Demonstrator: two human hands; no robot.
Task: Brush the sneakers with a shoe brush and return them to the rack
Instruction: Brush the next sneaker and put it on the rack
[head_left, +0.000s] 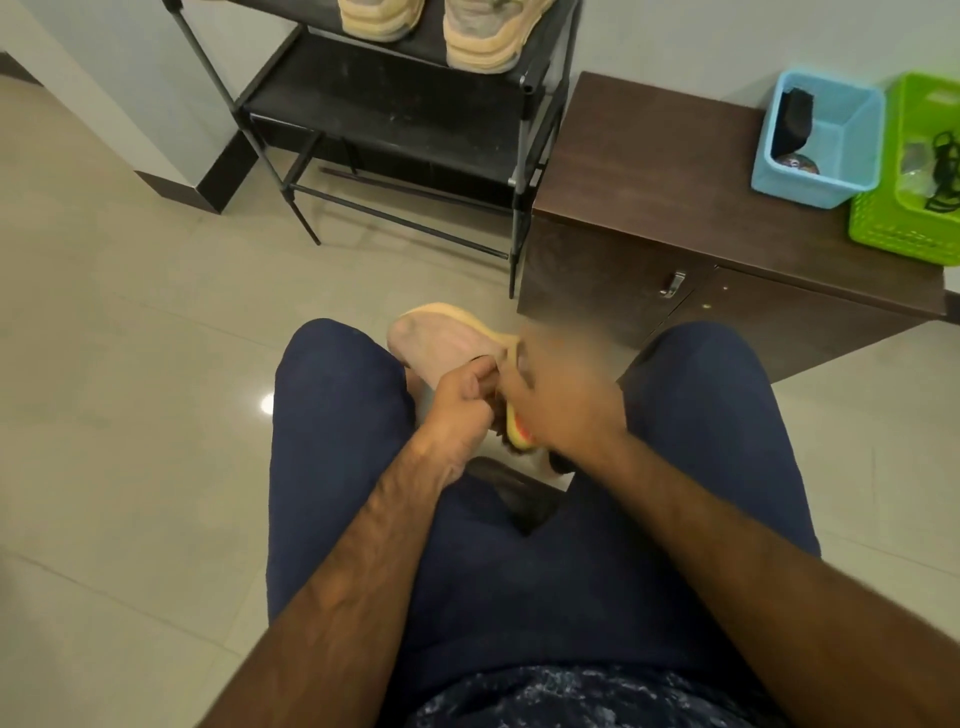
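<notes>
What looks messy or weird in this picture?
Nothing is spilled or broken. The rack's empty shelf is speckled with pale dust, and the sneaker the left hand grips has grey smudges on its toe. The right hand is only blurred.

Soft even light; floor glare; central blur (seemingly motion).

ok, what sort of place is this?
Probably a home entryway or hallway: a black shoe rack holding sneakers stands against the wall, a low brown cabinet beside it carries a blue basket and a green basket, and the floor is glossy tile. The left hand grips another sneaker.
</notes>
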